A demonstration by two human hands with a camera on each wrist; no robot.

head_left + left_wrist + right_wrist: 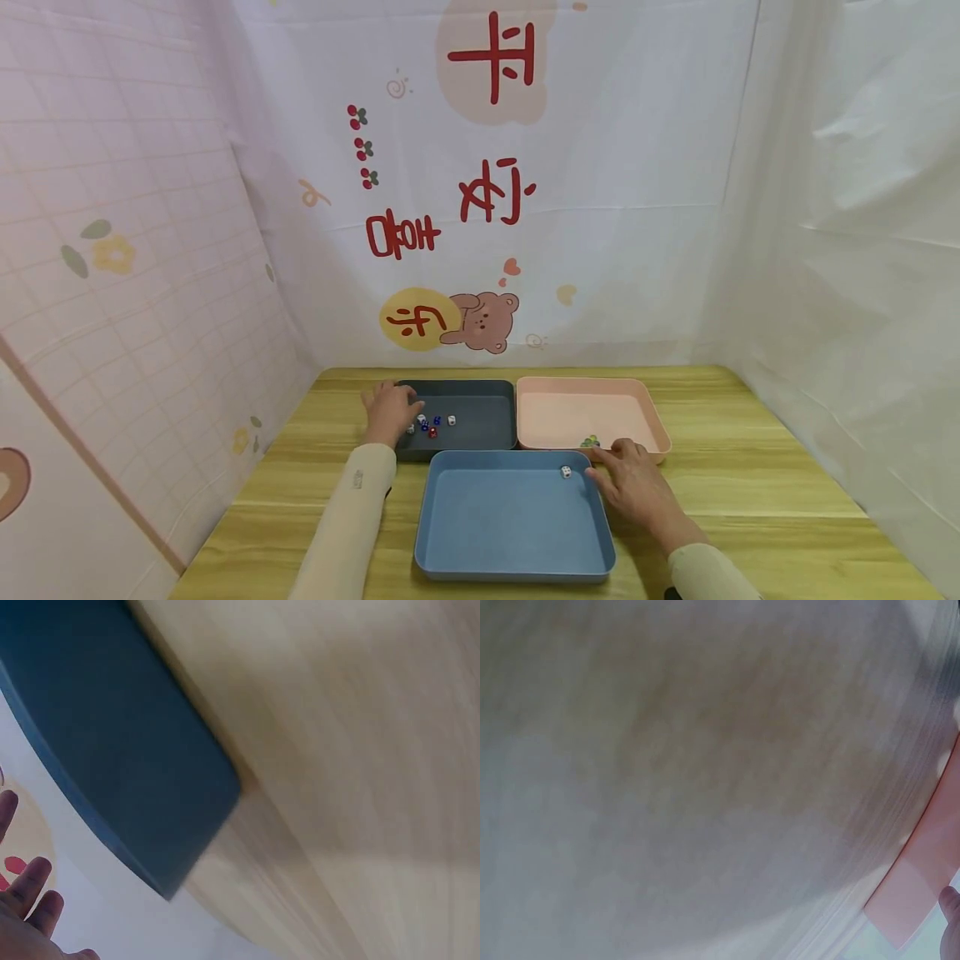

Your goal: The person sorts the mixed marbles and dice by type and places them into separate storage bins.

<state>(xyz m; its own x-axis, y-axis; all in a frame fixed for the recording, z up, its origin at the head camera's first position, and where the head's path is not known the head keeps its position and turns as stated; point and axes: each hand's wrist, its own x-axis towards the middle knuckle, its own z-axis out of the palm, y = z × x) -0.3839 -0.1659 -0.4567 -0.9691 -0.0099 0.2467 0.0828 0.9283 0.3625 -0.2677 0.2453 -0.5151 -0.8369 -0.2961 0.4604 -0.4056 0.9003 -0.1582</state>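
My left hand hovers over the left side of the dark tray, thumb and forefinger apart. A small blue speck shows by its fingertips, too small to identify. Inside that tray lie several white and blue dice and a red die. In the left wrist view the fingers are spread beside the tray wall. My right hand is at the blue tray's far right corner, fingers loosely extended, near a white die. Its fingertips reach the pink tray's front wall, beside small green and yellow pieces.
The three trays stand close together on a wood-grain table, dark and pink at the back, blue in front. Behind and beside the table hang white printed cloths. The dark tray's wall fills much of the left wrist view's left side.
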